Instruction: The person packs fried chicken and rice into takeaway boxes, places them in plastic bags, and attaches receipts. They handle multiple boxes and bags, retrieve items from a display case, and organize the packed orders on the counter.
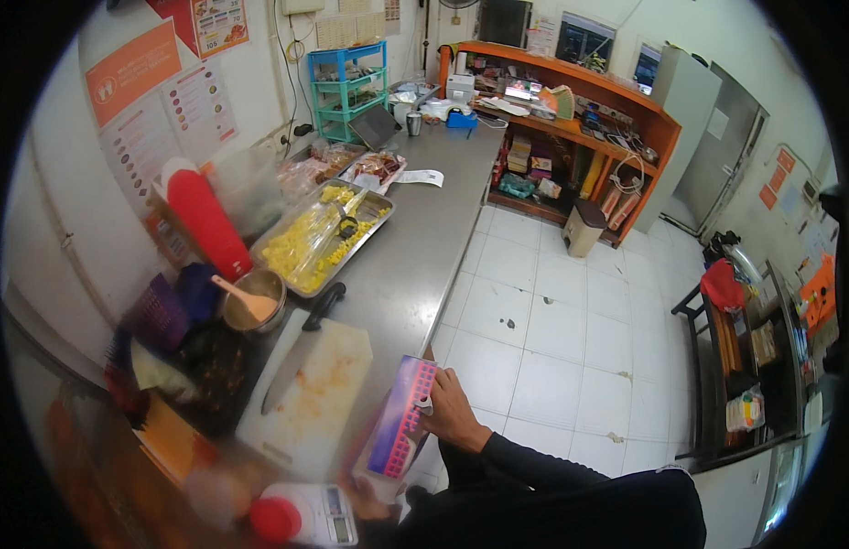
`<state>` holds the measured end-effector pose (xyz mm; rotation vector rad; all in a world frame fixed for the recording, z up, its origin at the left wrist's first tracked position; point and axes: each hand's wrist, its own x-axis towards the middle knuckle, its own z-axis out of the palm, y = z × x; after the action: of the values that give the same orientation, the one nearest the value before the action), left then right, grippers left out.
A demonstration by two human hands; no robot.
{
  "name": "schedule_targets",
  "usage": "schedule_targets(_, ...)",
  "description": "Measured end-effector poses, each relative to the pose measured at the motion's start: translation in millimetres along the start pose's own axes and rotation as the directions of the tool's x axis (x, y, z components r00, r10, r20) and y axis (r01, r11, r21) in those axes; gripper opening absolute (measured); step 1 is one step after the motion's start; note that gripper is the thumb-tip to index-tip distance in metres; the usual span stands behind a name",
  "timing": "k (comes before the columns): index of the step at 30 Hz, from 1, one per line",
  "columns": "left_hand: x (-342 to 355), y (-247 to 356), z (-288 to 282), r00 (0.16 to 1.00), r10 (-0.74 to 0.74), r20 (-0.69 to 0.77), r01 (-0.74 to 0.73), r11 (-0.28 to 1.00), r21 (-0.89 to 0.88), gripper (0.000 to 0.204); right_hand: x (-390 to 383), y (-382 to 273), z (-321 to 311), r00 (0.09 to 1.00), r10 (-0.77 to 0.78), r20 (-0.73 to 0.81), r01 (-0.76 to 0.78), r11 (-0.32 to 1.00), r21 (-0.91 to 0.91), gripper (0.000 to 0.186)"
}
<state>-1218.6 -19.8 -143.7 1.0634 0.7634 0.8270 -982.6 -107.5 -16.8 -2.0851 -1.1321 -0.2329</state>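
A purple and pink printed cardboard box (401,416) is held upright at the near edge of the steel table. My right hand (452,416) is closed around its right side, the fingers at its upper part. My left hand (374,503) is at the box's lower end, partly hidden and a little blurred, with its fingers against it. Just left of that hand stands a white kitchen scale (328,512) with a red round lid (275,520) on it. Beyond the scale lies a white cutting board (319,393), stained, with a black-handled knife (301,343) along its left side.
A metal tray of yellow diced food (374,220) sits farther back on the steel table (443,220). Beside the board is a metal bowl (270,316) with an orange spatula (250,297). A turquoise shelf rack (346,96) and an orange counter (562,69) stand at the back.
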Motion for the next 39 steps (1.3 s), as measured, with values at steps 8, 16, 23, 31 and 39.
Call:
schedule_targets(8, 117, -19, 102, 0.961, 0.162, -0.224, -0.113, 0.970, 0.215, 0.040, 139, 117, 46, 0.875, -0.031, 0.483, -0.044, 0.989, 0.144, 0.058)
schedule_targets(16, 210, -43, 188, 0.951, -0.216, -0.220, 0.176, 0.966, -0.189, 0.057, 271, 224, 69, 0.786, -0.007, 0.619, -0.121, 0.979, 0.164, 0.030)
schedule_targets(23, 263, -24, 226, 0.955, 0.069, -0.287, 0.101, 0.837, 0.538, 0.048, 387, 296, 105, 0.421, -0.304, 0.855, 0.089, 0.951, 0.295, 0.025)
schedule_targets(31, 270, 70, 265, 0.915, -0.269, -0.300, 0.400, 0.515, 0.758, 0.039, 616, 265, 291, 0.900, -0.308, -0.310, 0.315, 0.949, -0.028, 0.034)
schedule_targets(39, 223, 151, 269, 0.972, 0.115, -0.206, 0.013, 0.844, 0.537, 0.022, 587, 120, 204, 0.734, -0.439, 0.518, -0.299, 0.477, 0.827, 0.029)
